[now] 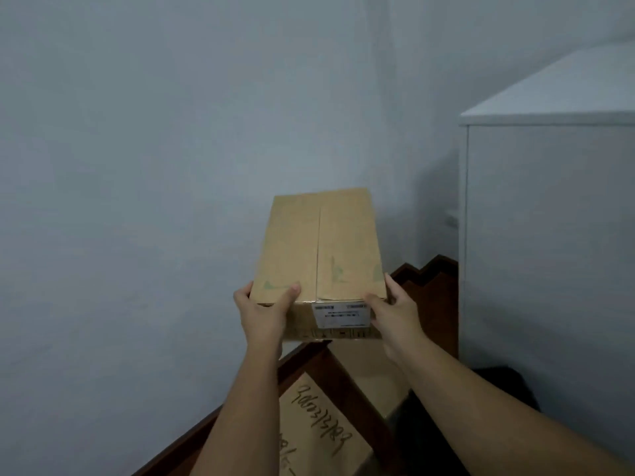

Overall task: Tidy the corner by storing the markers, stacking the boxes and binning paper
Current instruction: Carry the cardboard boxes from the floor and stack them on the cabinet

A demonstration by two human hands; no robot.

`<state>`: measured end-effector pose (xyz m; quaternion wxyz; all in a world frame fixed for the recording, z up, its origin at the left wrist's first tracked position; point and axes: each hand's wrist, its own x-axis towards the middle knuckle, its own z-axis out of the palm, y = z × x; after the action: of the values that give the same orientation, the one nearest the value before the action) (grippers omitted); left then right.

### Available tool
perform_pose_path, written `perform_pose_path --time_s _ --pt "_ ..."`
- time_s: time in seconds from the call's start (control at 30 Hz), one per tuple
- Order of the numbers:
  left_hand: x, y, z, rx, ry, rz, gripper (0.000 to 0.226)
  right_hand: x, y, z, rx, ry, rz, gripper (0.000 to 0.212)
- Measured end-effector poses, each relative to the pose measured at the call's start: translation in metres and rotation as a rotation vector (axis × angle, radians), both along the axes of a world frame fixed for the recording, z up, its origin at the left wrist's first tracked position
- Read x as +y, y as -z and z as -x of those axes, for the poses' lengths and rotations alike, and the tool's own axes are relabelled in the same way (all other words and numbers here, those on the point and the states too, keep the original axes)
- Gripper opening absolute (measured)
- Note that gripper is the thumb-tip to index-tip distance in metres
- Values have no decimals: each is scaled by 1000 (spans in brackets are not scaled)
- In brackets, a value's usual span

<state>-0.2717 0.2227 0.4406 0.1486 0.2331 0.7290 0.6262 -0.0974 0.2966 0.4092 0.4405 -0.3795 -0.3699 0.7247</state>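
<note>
The left hand [263, 312] clamps the near left corner of a closed cardboard box [321, 255], thumb on top and fingers wrapped under; the right hand [395, 309] grips the near right corner the same way, beside a white shipping label [342, 315] on the near face. The box is held up in the air in front of the pale wall [137, 166]. Below the hands lies a second cardboard box [319, 427] with handwriting on its top, resting by dark wood trim [336, 376]. To the right of the right hand stands a white cabinet [549, 235].

Both grips sit at the near end only, so the far end could dip and slip free, or land askew on the lower box. The writing and label print are unreadable; markers, paper and any bin are out of view.
</note>
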Motion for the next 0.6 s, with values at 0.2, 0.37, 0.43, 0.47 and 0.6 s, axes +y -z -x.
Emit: perform_pose_path --time_s 0.2,0.37,0.43,0.47,0.6 --pt "-1 -112 -48 103 51 -377 78 0 -113 -49 169 50 -267 62" --pt "3 -199 -98 139 167 -586 74 -17 -207 -105 212 203 -549 61" --pt "9 -228 -116 140 227 -643 72 -23 -235 -129 189 244 -618 62" --pt "12 -243 -129 138 266 -671 72 -26 -248 -144 172 283 -660 62" --pt "30 -290 -186 138 433 -732 75 -35 -292 -208 39 479 -766 63"
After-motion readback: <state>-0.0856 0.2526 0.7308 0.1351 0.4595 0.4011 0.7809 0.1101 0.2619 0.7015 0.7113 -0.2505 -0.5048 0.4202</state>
